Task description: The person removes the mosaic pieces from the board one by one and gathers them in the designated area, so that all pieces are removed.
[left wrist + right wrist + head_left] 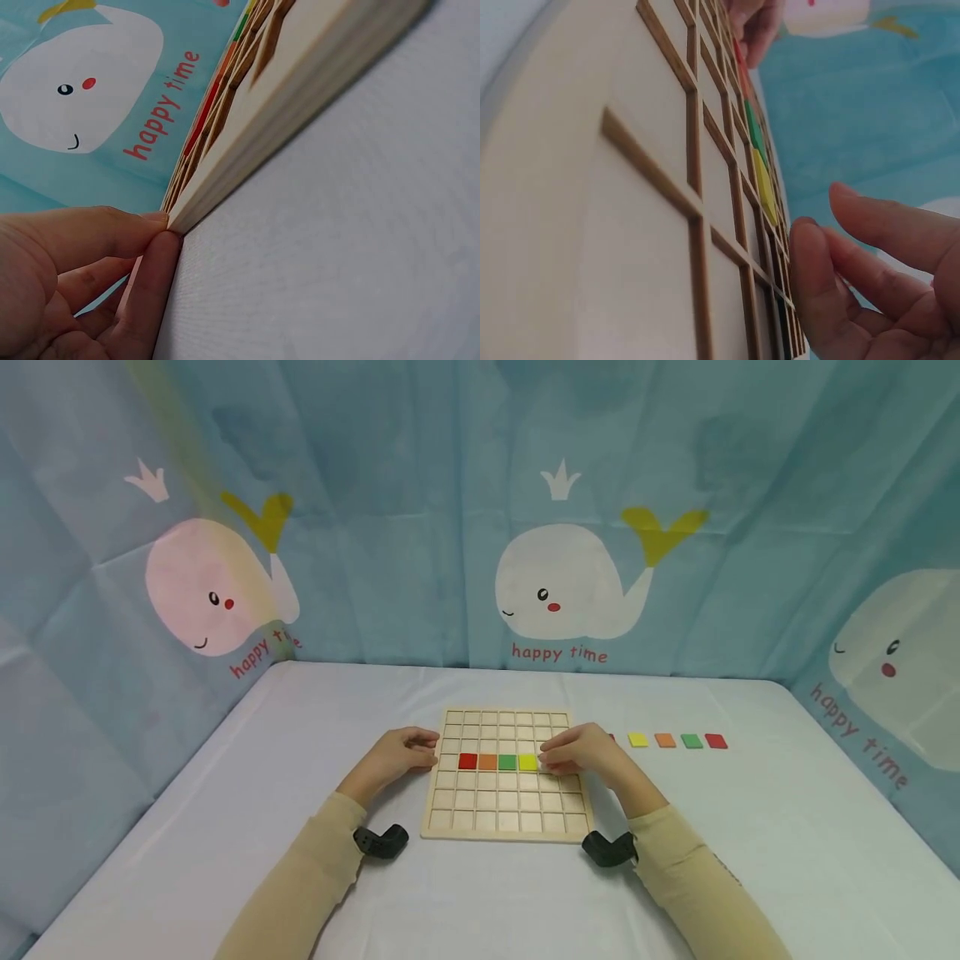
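A square wooden grid board [507,837] lies on the table, with red [468,762], orange [487,762], green [507,762] and yellow [528,762] tiles side by side in one row. My left hand [393,758] is at the board's left edge. In the left wrist view, thumb and forefinger of that hand [97,277] pinch the edge. Over the right part of the board is my right hand [581,752], fingertips beside the yellow tile. The right wrist view has this hand [877,277] with thumb and fingers apart and nothing between them.
Right of the board, a row of loose tiles lies on the white table [750,827]: yellow [638,740], orange [665,741], green [692,741] and red [716,741]. Another red tile is mostly hidden behind the right hand. A blue whale-print curtain [397,568] encloses the table.
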Demonstrator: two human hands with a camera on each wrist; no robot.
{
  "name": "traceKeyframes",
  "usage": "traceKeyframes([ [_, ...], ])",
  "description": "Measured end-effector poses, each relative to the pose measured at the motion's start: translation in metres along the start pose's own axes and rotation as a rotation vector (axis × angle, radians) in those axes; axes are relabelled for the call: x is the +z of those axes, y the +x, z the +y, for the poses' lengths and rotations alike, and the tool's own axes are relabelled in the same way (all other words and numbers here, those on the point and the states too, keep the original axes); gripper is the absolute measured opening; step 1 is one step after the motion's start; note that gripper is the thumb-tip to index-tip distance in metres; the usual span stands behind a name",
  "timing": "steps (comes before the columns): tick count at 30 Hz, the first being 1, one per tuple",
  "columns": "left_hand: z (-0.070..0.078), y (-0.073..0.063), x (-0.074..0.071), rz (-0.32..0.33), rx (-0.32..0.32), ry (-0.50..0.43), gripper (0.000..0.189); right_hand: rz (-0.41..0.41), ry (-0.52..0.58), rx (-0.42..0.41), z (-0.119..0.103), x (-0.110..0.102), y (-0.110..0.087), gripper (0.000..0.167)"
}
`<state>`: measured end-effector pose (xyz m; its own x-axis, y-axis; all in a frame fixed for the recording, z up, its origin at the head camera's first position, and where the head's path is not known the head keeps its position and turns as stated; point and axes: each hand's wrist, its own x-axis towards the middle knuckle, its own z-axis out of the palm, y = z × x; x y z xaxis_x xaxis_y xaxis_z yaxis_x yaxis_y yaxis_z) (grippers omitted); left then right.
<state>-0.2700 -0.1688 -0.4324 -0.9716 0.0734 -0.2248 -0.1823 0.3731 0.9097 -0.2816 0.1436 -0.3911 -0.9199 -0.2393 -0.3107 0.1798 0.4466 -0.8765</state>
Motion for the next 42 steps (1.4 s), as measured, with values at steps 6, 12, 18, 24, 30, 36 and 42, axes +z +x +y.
traceKeyframes([
  [6,-0.002,0.0,-0.002,0.003,0.003,0.008,0.047,-0.022,-0.022,-0.023,0.0,0.007,0.001,0.029],
  [12,-0.001,0.001,0.0,-0.014,0.003,0.01,0.047,-0.004,-0.04,0.007,0.003,0.009,0.004,0.026],
  [18,0.001,0.002,0.0,-0.011,-0.001,0.007,0.047,-0.004,-0.052,0.005,0.003,0.011,0.007,0.025],
  [24,0.0,-0.001,0.0,-0.018,0.009,0.008,0.047,-0.026,-0.043,0.017,0.005,0.009,0.009,0.024],
  [30,-0.003,0.0,-0.001,-0.011,0.011,0.004,0.047,-0.073,0.028,0.009,0.007,0.005,0.012,0.026],
  [36,-0.005,-0.002,0.001,-0.014,0.012,0.003,0.047,-0.078,0.049,-0.001,0.007,0.006,0.01,0.025],
  [42,-0.002,-0.001,0.001,-0.002,0.014,0.021,0.046,-0.035,-0.008,-0.01,0.0,0.007,0.011,0.022],
])
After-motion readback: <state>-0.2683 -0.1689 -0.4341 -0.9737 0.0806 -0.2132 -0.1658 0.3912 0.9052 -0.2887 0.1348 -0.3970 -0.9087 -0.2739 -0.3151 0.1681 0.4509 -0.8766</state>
